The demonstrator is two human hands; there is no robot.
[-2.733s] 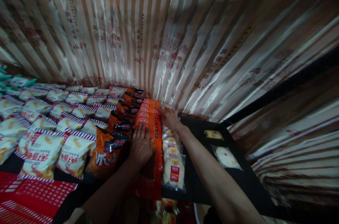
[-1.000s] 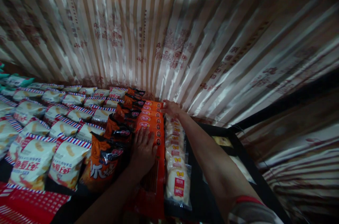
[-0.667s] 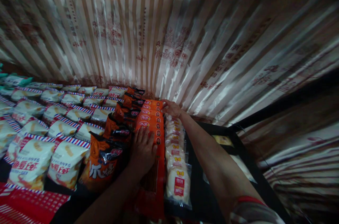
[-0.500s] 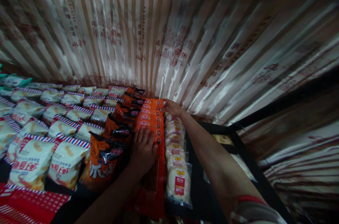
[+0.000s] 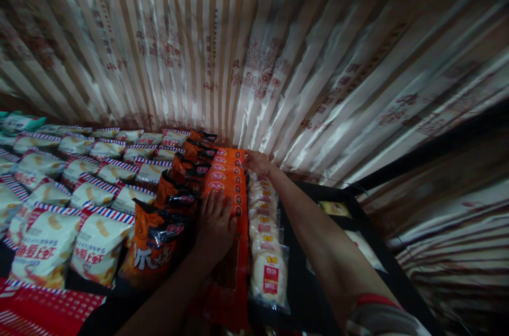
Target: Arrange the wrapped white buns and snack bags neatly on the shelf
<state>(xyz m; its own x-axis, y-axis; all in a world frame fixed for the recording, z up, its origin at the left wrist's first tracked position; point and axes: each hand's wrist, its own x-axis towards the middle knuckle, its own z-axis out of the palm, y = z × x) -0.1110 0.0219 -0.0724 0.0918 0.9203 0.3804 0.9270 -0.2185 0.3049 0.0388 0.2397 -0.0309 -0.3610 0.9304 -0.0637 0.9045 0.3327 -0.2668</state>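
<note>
My left hand (image 5: pixel 214 227) lies flat, fingers stretched, on a row of overlapping flat orange snack packets (image 5: pixel 225 179) that runs back to the curtain. My right hand (image 5: pixel 257 162) reaches to the far end of that row and touches the rearmost packet; its fingers are curled at the packet's edge. Just right of the orange row lies a row of clear packets of pale round cakes (image 5: pixel 267 251), under my right forearm. Left of my left hand stand orange-and-black puffed bags (image 5: pixel 153 243).
White snack bags with red-and-blue striped edges (image 5: pixel 47 235) fill the black surface to the left. A striped satin curtain (image 5: pixel 254 50) closes off the back. A black tray (image 5: pixel 350 230) with two small packets sits at right. Red checked packaging (image 5: pixel 40 309) lies at the near left.
Since 2.7 s ago my right hand has reached further back, from the cake row to the far end of the orange row. My left hand has stayed flat on the orange packets.
</note>
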